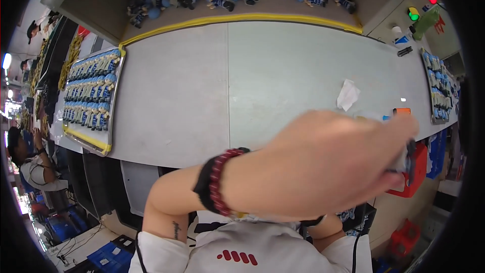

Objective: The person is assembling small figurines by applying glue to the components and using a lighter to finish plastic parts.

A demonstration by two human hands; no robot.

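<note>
My left hand (328, 156) reaches across to the right side, with a red and black braided bracelet (220, 182) at the wrist. It is smeared by motion. Its fingers close around a small dark and grey thing (408, 161), too blurred to name. Just beyond the fingertips, a small orange thing (402, 110) lies on the white table (177, 86). My right forearm (326, 227) shows low down with a dark band at its wrist, while my left arm hides the right hand. A crumpled white tissue (348, 95) lies beyond my left hand.
A tray (112, 111) of blue-capped figurines in rows stands left; another tray (438, 88) is far right. More figurines (222, 0) heap in the bin behind the table's yellow-taped edge. A green bottle (427, 23) stands back right. A red stool (417, 172) is beside the table.
</note>
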